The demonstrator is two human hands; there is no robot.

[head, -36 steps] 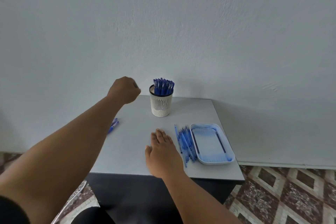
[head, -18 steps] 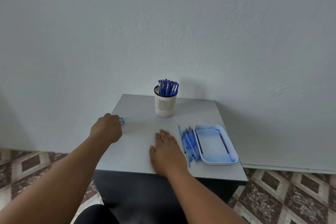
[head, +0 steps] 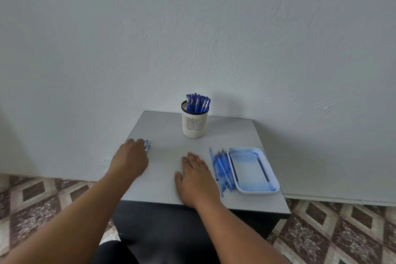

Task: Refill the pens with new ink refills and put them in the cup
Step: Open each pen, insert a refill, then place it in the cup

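Left hand (head: 130, 158) at left-center of frame curls over the last loose pens (head: 147, 145) by the table (head: 167, 169) edge, looks like gripping them but contact is hidden; right hand (head: 196, 180) lies flat and open, holding nothing. Step looks like picking up a pen to refill; cup (head: 194, 123) upper center already full of pens. Next: lift 1 pen, bring it toward the refills (head: 220, 167) beside the tray (head: 272, 186) at right

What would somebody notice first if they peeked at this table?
Probably the white slotted cup at the back of the grey table, packed with blue pens. Next, the heap of blue refills beside a pale blue tray on the right. The right hand lies flat near the front edge, and the left hand reaches over two pens at the left edge.
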